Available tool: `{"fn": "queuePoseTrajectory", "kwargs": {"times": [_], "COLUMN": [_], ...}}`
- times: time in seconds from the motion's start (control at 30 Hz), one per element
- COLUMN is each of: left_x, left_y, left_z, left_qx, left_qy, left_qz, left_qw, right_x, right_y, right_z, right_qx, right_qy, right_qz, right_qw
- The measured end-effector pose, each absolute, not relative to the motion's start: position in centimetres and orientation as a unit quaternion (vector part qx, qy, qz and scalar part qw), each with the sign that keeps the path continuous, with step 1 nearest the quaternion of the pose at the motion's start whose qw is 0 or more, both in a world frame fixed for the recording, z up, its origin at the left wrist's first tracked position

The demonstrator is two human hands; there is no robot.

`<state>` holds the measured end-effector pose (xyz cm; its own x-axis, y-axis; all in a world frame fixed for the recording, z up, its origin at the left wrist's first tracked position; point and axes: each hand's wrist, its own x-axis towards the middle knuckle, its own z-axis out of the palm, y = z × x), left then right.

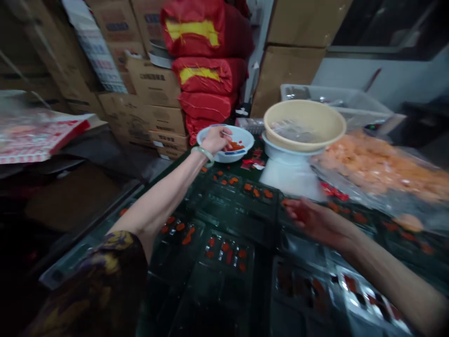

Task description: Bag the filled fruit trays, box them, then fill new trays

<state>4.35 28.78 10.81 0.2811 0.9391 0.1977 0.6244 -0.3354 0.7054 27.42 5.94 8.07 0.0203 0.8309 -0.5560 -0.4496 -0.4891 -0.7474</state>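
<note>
My left hand (215,139), with a pale bangle (206,156) at the wrist, reaches into a white bowl (246,135) of small orange-red pieces (235,146). Its fingers are curled together over the pieces; what they grip is hidden. Lower right, my right hand (310,219) hovers over a clear tray, blurred, its fingers bent inward. An orange-red piece (284,202) shows at its fingertips, but what lies inside the fingers is unclear. Clear plastic trays (228,210) cover the dark green table, several with orange-red pieces in their small compartments (226,248).
A cream basin (305,107) holding clear packets rests on a white container (287,152). Beside it lies a plastic bag of pale orange items (386,164). Behind stand stacked red bundles (213,75), cardboard boxes (157,93) and a clear bin (358,100).
</note>
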Motion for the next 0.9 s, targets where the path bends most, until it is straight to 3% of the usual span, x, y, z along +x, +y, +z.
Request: {"fn": "queuePoseTrajectory", "kwargs": {"times": [0.23, 0.4, 0.6, 0.7, 0.8, 0.9], "left_x": [1.4, -3.3, -5.0, -5.3, -5.4, -5.3], "left_y": [28.5, 29.4, 30.3, 30.5, 30.7, 30.8], "left_z": [6.5, 3.5, 2.3, 1.9, 1.6, 1.7], "left_qx": [0.807, 0.804, 0.785, 0.782, 0.787, 0.788], "left_qy": [0.561, 0.588, 0.616, 0.618, 0.608, 0.601], "left_qz": [0.158, 0.078, 0.059, 0.074, 0.097, 0.128], "left_qw": [0.102, 0.042, 0.024, 0.032, 0.038, 0.038], "right_x": [26.0, 25.0, 22.3, 20.3, 19.2, 20.0], "right_y": [6.4, 6.2, 7.7, 11.8, 17.8, 22.3], "right_z": [9.6, 8.3, 8.5, 11.5, 15.8, 18.0], "right_qx": [-0.489, -0.574, -0.561, -0.552, -0.464, -0.502], "right_qy": [-0.133, -0.156, -0.175, -0.178, -0.234, -0.332], "right_qz": [0.693, 0.688, 0.724, 0.707, 0.661, 0.594], "right_qw": [0.512, 0.417, 0.36, 0.404, 0.541, 0.534]}}
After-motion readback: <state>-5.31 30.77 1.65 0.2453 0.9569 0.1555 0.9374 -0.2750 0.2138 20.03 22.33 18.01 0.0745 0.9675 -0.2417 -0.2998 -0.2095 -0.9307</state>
